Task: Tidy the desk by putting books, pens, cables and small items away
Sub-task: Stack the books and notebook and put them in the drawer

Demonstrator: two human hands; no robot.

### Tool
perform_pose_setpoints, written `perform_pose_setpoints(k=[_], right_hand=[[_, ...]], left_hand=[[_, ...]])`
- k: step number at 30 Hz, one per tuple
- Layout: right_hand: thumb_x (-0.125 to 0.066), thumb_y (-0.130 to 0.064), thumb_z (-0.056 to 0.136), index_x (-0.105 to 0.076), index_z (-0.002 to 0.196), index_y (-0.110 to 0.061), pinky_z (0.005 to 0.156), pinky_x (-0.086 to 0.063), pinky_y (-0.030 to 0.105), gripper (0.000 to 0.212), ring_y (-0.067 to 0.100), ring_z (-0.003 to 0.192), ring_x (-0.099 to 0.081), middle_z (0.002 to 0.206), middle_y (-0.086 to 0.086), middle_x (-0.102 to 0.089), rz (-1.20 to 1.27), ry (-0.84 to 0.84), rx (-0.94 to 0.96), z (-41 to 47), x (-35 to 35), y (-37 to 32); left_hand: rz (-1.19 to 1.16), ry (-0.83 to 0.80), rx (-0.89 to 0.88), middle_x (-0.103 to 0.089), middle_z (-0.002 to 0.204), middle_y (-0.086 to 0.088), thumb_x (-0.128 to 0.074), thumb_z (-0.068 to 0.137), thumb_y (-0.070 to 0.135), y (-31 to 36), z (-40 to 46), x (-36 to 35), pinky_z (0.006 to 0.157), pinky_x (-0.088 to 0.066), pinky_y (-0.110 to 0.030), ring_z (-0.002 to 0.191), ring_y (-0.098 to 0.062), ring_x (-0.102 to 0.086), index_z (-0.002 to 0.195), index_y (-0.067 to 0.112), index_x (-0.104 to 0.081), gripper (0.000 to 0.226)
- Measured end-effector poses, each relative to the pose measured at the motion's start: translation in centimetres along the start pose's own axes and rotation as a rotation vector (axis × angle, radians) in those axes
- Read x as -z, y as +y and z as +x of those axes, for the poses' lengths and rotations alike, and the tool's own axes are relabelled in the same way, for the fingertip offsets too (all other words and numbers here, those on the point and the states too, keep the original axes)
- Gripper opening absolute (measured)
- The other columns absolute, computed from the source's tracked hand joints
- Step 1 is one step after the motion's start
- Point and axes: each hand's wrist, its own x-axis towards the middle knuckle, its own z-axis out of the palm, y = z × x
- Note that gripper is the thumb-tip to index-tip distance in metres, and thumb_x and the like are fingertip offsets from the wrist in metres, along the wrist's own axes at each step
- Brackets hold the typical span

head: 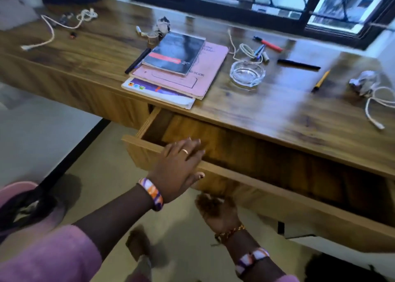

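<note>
Your left hand (179,166) rests, fingers straight, on the open wooden drawer's front edge (245,170) (right hand (218,209) blurred below, its fingers' state unclear).

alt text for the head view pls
Left hand rests on the front edge of an open desk drawer, right hand below it. On the desk: stacked books, cables, pens, glass ashtray.

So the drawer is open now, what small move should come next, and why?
Probably lift the left hand off the drawer front and reach for the stack of books just above it. The drawer looks open and bare inside, and the books lie nearest its opening.
</note>
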Motion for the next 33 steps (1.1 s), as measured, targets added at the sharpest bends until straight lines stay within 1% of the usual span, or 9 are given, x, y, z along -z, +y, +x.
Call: perform_pose_setpoints(k=[2, 6, 10, 12, 14, 16, 20, 25, 33], right_hand=[[-0.046, -0.021, 0.092, -0.055, 0.089, -0.001, 0.058, -0.056, 0.036, 0.022, 0.029, 0.074, -0.058, 0.085, 0.017, -0.059, -0.239, 0.027, -0.061, -3.2, -0.7, 0.1], [-0.048, -0.02, 0.096, -0.059, 0.111, -0.005, 0.07, -0.052, 0.028, 0.024, 0.018, 0.085, -0.062, 0.098, 0.007, -0.065, -0.935, -0.288, 0.039, -9.9, -3.1, 0.1], [-0.05, -0.013, 0.095, -0.063, 0.088, -0.012, 0.049, -0.046, 0.016, 0.015, 0.003, 0.058, -0.059, 0.077, 0.001, -0.064, -1.259, -0.374, 0.663, -14.3, -5.3, -1.3], [-0.054, -0.015, 0.092, -0.065, 0.082, -0.017, 0.058, -0.053, 0.029, 0.014, 0.008, 0.067, -0.063, 0.078, -0.002, -0.065, -1.511, -0.281, 0.992, -13.7, -4.8, -1.8], [-0.056, -0.025, 0.09, -0.067, 0.09, -0.013, 0.072, -0.052, 0.039, 0.017, 0.019, 0.083, -0.064, 0.088, 0.003, -0.068, -1.95, -0.224, 0.982, -13.1, -3.9, -1.6], [-0.047, -0.038, 0.093, -0.067, 0.097, -0.011, 0.072, -0.051, 0.039, 0.034, 0.026, 0.084, -0.063, 0.09, 0.009, -0.067, -2.282, -0.205, 0.737, -12.4, -2.5, -0.5], [-0.028, -0.045, 0.099, -0.061, 0.116, -0.017, 0.074, -0.05, 0.037, 0.047, 0.026, 0.082, -0.061, 0.086, 0.011, -0.065, -2.221, -0.245, 0.651, -14.7, 0.3, 2.7], [-0.021, -0.047, 0.099, -0.057, 0.123, -0.019, 0.081, -0.05, 0.04, 0.051, 0.032, 0.092, -0.061, 0.099, 0.018, -0.065, -2.273, -0.242, 0.655, -16.5, 1.6, 5.5], [-0.022, -0.048, 0.099, -0.063, 0.105, -0.007, 0.067, -0.047, 0.035, 0.058, 0.023, 0.072, -0.057, 0.078, 0.01, -0.059, -2.27, -0.292, 0.613, -19.3, 3.4, 8.9]], left_hand=[[-0.083, -0.113, 0.057, -0.055, 0.129, -0.003, -0.034, 0.094, 0.044, 1.4, -0.2, 0.3, 0.105, -0.031, -0.036, 0.123, -0.022, -0.047, 0.132, 0.022, -0.048, 0.046], [-0.19, -0.284, 0.178, -0.062, 0.12, 0.001, -0.046, 0.092, 0.043, 1.9, -2.0, 2.0, 0.097, -0.037, -0.033, 0.112, -0.019, -0.054, 0.124, 0.025, -0.056, 0.038], [-0.216, -0.36, 0.215, -0.065, 0.105, -0.001, -0.054, 0.09, 0.032, 3.2, -4.5, 3.6, 0.077, -0.045, -0.029, 0.101, -0.023, -0.061, 0.115, 0.02, -0.061, 0.029], [-0.22, -0.393, 0.226, -0.061, 0.106, -0.001, -0.055, 0.09, 0.037, 3.9, -6.2, 4.3, 0.073, -0.04, -0.024, 0.1, -0.021, -0.059, 0.119, 0.023, -0.059, 0.033], [-0.224, -0.409, 0.228, -0.062, 0.111, -0.003, -0.055, 0.089, 0.04, 4.3, -8.2, 4.6, 0.074, -0.04, -0.023, 0.099, -0.02, -0.059, 0.121, 0.026, -0.058, 0.035], [-0.24, -0.388, 0.237, -0.063, 0.11, -0.003, -0.055, 0.09, 0.038, 4.7, -10.4, 4.5, 0.071, -0.038, -0.023, 0.095, -0.017, -0.057, 0.121, 0.027, -0.059, 0.033], [-0.243, -0.291, 0.221, -0.064, 0.105, -0.001, -0.052, 0.092, 0.035, 6.2, -14.4, 4.4, 0.057, -0.029, -0.015, 0.081, -0.009, -0.047, 0.122, 0.026, -0.059, 0.032], [-0.307, -0.284, 0.301, -0.064, 0.113, -0.007, -0.055, 0.091, 0.031, 8.0, -18.0, 5.0, 0.082, -0.041, -0.029, 0.102, -0.022, -0.056, 0.123, 0.019, -0.06, 0.035], [-0.376, -0.347, 0.369, -0.063, 0.116, -0.008, -0.059, 0.089, 0.028, 9.5, -22.9, 5.6, 0.089, -0.045, -0.033, 0.105, -0.022, -0.057, 0.124, 0.017, -0.059, 0.037]])
